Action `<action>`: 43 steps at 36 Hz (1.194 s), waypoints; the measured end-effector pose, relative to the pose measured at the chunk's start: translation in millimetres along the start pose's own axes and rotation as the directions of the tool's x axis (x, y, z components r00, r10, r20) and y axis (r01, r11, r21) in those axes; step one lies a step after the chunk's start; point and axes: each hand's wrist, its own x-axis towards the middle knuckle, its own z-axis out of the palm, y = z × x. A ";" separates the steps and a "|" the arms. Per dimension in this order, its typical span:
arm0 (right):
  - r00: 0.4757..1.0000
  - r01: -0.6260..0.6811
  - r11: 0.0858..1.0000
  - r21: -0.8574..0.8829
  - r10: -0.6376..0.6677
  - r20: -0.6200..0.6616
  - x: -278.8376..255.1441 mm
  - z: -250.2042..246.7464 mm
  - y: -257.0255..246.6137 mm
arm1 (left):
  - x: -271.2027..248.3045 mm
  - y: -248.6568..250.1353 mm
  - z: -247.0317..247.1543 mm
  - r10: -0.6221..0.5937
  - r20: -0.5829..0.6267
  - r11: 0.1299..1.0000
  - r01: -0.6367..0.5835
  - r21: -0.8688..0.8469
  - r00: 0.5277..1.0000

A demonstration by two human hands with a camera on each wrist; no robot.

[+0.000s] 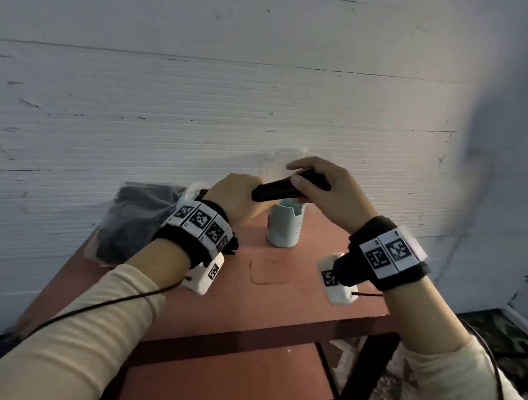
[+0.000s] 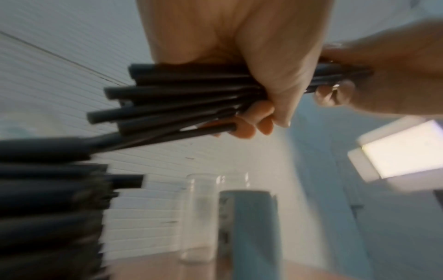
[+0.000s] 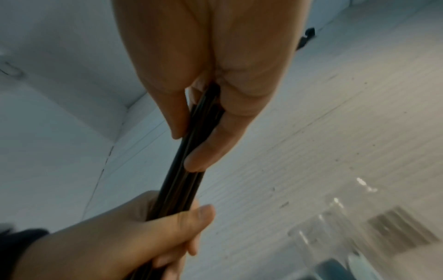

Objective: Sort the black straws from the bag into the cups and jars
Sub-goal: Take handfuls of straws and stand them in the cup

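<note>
Both hands hold one bundle of black straws (image 1: 276, 191) level above a pale blue cup (image 1: 284, 226) on the red table (image 1: 245, 308). My left hand (image 1: 240, 196) grips the bundle's left end in a fist; in the left wrist view the straws (image 2: 177, 102) fan out of that fist. My right hand (image 1: 305, 185) pinches the right end between thumb and fingers, seen along the straws (image 3: 185, 163) in the right wrist view. A clear bag of black straws (image 1: 138, 222) lies at the back left. A clear jar (image 1: 281, 166) stands behind the cup.
Behind my left wrist stands another pale cup (image 1: 189, 196) with straws in it, blurred at close range as dark straws (image 2: 48, 189). A white ribbed wall (image 1: 253, 95) runs right behind the table. The table's front edge (image 1: 261, 328) is near me.
</note>
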 end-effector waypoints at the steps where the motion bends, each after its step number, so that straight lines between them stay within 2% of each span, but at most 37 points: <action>1: 0.999 0.026 1.000 0.008 -0.026 -0.023 1.5 -4.7 -5.3 | 1.2 4.1 -1.3 -0.001 -0.018 0.999 0.000 -0.043 1.000; 7: 0.963 0.172 0.983 -0.061 -0.181 -0.201 19.3 -22.9 -29.1 | 8.7 30.2 -3.7 -0.048 -0.151 0.958 0.003 -0.287 0.987; 10: 0.939 0.254 0.967 -0.009 -0.249 -0.237 27.7 -22.8 -40.3 | 12.0 39.3 1.2 -0.078 -0.218 0.856 -0.047 -0.515 0.973; 13: 0.916 0.336 0.942 -0.004 -0.328 -0.230 34.0 -17.7 -50.6 | 13.8 48.9 8.9 -0.106 -0.202 0.739 -0.059 -0.671 0.974; 16: 0.904 0.375 0.922 -0.094 -0.387 -0.184 39.2 -10.1 -51.7 | 13.5 54.3 23.2 -0.130 -0.113 0.652 -0.001 -0.758 0.985; 20: 0.947 0.283 0.920 -0.272 -0.313 -0.074 34.9 3.2 -36.0 | 9.3 45.4 48.8 -0.163 0.020 0.572 0.111 -0.813 0.986; 24: 0.977 0.213 0.874 -0.437 -0.180 0.115 27.1 13.3 -6.2 | 5.8 30.7 72.2 -0.137 0.193 0.582 0.237 -0.778 0.972; 28: 0.976 0.218 0.896 -0.387 -0.196 0.097 22.5 15.8 7.5 | 3.2 23.0 81.4 -0.148 0.287 0.619 0.315 -0.720 0.947; 30: 0.976 0.217 0.912 -0.349 -0.207 0.068 21.0 16.4 7.6 | 1.8 23.1 82.6 -0.164 0.299 0.602 0.335 -0.724 0.940; 34: 0.991 0.137 0.960 -0.244 -0.135 0.024 16.0 16.0 8.5 | 1.1 27.3 80.8 -0.204 0.217 0.532 0.294 -0.794 0.955; 37: 1.000 0.007 0.985 -0.174 -0.009 -0.009 10.2 10.9 11.1 | -6.7 33.0 68.7 -0.079 0.174 0.565 0.188 -0.803 0.982; 39: 0.996 -0.062 0.965 -0.254 0.078 0.053 6.7 7.7 15.7 | -12.9 37.1 62.5 0.069 0.141 0.567 0.077 -0.820 0.988; 41: 0.972 -0.113 0.953 -0.283 0.165 0.168 4.5 7.4 22.2 | -17.2 41.4 59.1 0.124 0.181 0.586 0.075 -0.807 0.976; 43: 0.951 -0.122 0.967 -0.223 0.178 0.252 2.1 8.9 28.2 | -17.3 43.2 62.3 0.158 0.209 0.615 0.070 -0.786 0.965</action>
